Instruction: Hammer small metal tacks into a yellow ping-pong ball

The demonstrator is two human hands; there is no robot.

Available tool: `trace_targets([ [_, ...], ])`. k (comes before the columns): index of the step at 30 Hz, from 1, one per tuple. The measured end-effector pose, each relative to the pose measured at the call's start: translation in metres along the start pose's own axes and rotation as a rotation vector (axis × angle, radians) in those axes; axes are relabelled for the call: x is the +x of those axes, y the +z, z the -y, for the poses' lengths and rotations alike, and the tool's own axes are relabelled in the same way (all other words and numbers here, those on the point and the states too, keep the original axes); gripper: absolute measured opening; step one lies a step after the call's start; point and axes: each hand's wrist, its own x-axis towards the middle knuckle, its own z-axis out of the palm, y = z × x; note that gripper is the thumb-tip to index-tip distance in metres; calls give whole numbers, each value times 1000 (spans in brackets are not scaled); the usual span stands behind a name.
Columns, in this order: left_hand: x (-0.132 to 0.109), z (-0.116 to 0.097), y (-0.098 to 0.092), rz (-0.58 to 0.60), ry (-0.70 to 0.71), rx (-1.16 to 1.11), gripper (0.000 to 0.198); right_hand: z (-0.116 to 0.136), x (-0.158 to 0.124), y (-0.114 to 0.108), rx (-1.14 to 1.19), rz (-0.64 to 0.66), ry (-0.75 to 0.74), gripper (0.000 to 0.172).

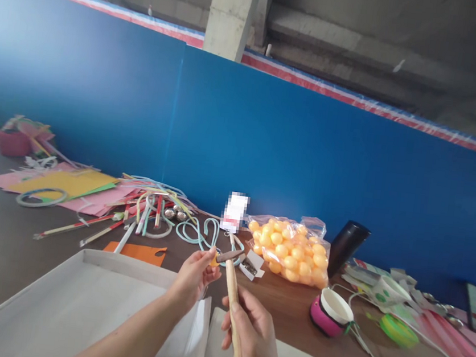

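My right hand (249, 329) is closed around the pale wooden handle of a hammer (232, 292), held upright and leaning slightly. The hammer's dark metal head (229, 256) lies across the handle's top. Just left of that head, my left hand (196, 271) pinches a small yellow-orange piece (215, 258) between thumb and fingers; most of it is hidden, so its kind is unclear. Beyond the hands sits a small open white box (251, 265) with little dark metal bits inside. A clear bag of orange balls (290, 250) stands behind it.
A white tray (95, 259) lies under my left forearm. Further left are an orange sheet (137, 253), coloured paper (65, 184) and tubing (199, 234). On the right stand a black cylinder (347, 248), a pink-and-white cup (331, 312) and green tape (399, 330). A blue partition (267, 147) closes the back.
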Motion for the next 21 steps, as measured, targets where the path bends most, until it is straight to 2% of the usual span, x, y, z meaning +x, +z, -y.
trace_targets([
  [3,0,1,0,-11,0,11,25,2,0,-1,-5,-10,-2,43],
  [8,0,0,0,3,5,17,25,2,0,-3,-14,64,14,43],
  [15,-3,-4,4,-10,-1,1,24,1,0,-3,29,-30,-27,44],
  [21,-4,-4,4,16,-2,-7,23,4,-4,-2,34,-31,-53,41],
])
